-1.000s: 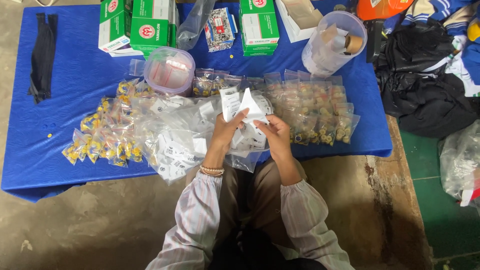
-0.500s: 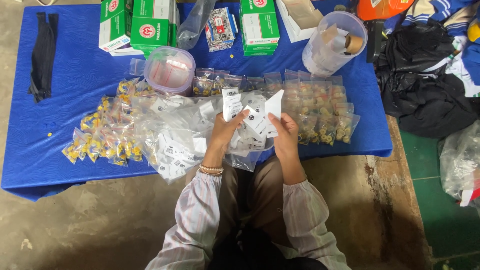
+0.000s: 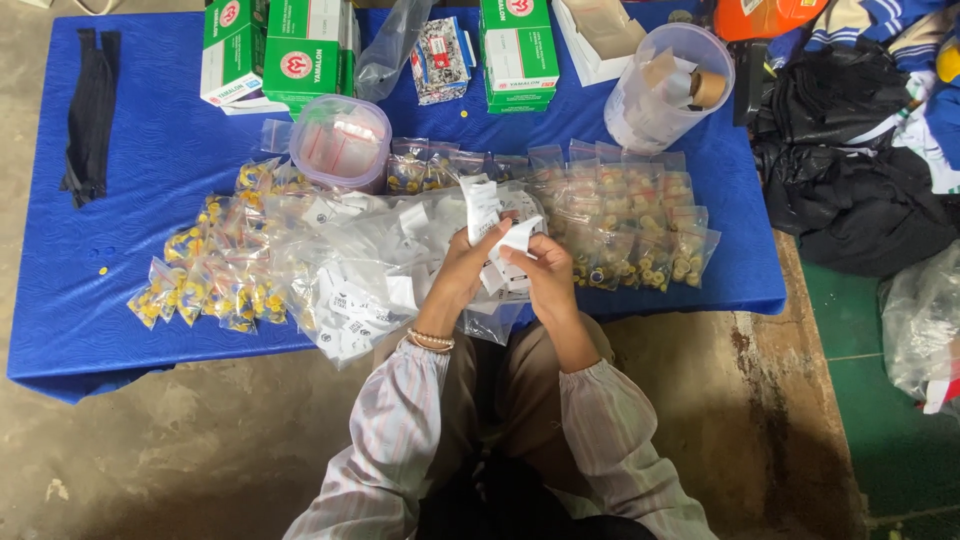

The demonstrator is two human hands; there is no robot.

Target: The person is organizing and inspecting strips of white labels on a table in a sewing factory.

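My left hand (image 3: 458,272) and my right hand (image 3: 545,278) are together over the near edge of a blue mat (image 3: 150,150), both gripping a bunch of small white paper labels (image 3: 497,230) that stick up between the fingers. Under and left of the hands lies a heap of clear bags with white labels (image 3: 365,270). Small clear bags of yellow and blue parts (image 3: 205,280) lie further left. More small bags of yellow parts (image 3: 630,225) spread out to the right of my hands.
A lidded clear tub (image 3: 340,140) stands behind the heap. Green and white boxes (image 3: 290,45) line the mat's far edge, with a tall clear container (image 3: 665,85) at the right. A black strip (image 3: 90,110) lies far left. Dark clothing (image 3: 850,170) is piled at right.
The labels in my hands have been shifted and folded down a little; the right hand has closed in on them. The hands stay in the same spot.
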